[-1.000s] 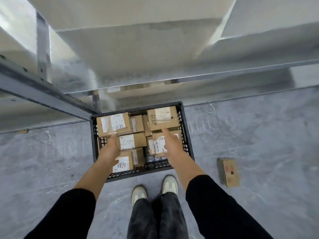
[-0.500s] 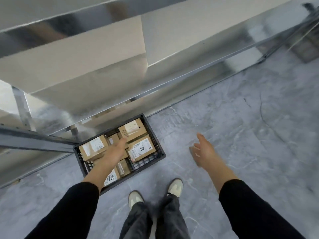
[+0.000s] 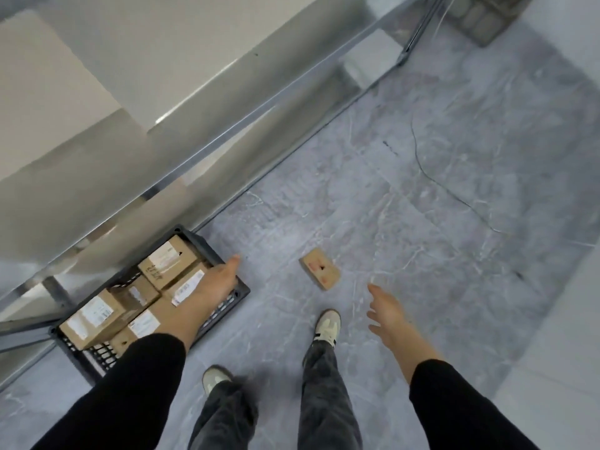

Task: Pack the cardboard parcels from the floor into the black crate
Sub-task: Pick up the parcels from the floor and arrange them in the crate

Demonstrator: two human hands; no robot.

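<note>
Neither hand grips anything: right hand [image 3: 388, 311] has its fingers spread and loose, hanging near the lone cardboard parcel [image 3: 319, 268] but clearly apart from it; left hand [image 3: 216, 282] is flat with straight fingers above the near right corner of the black crate [image 3: 243, 291], contact with the rim not resolvable. Cardboard parcel lies flat on the grey floor [image 3: 422, 222], just ahead of the right shoe, skewed to the crate, small red markings on its top face. Judged: small, light, stiff-walled, dry matt board, so little risk of slipping; one hand should do, thumb on one long side and fingers on the opposite side, lifted level. Crush risk judged low, contents unknown. Black crate is a slotted plastic type, holding several brown labelled parcels [image 3: 167, 261] packed close, some overlapping; the layer looks nearly full, with a bare patch of slotted bottom at the near edge, likely the remaining slot. Crate stands against the foot of the metal shelving [image 3: 227, 138]
</note>
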